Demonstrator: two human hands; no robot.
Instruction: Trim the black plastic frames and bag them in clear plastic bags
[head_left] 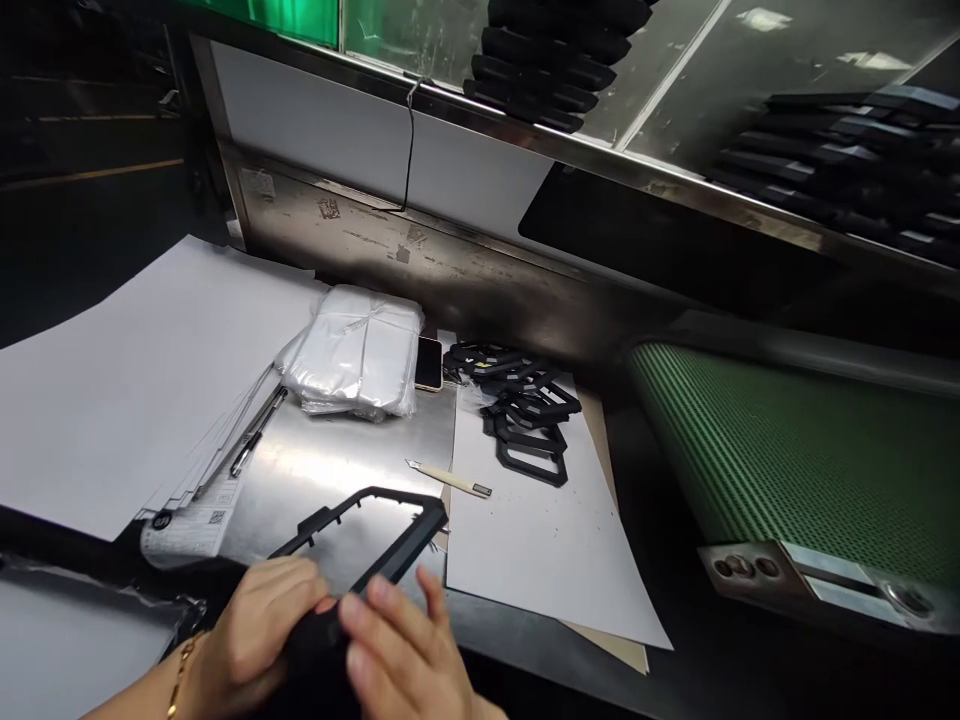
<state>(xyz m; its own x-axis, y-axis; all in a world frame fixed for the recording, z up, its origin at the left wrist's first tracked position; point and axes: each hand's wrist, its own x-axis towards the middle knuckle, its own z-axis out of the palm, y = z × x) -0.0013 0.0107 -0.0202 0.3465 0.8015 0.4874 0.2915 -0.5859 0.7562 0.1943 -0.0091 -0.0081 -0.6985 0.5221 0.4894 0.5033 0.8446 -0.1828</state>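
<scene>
Left hand point(247, 630) and right hand point(397, 645) closed on a black plastic frame point(405, 553), a steel sheet point(337, 470) below, white paper point(525, 560) alongside (a green conveyor belt point(780, 460) to the right).

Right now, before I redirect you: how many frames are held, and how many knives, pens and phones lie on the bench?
Black plastic frame held: 1
Craft knife: 1
Pen: 1
Phone: 1
Total: 4

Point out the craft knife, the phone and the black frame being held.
Craft knife point(450, 479): head view, cream handle.
Phone point(429, 362): head view, dark face.
Black frame point(405, 553): head view, right-hand bar.
</scene>
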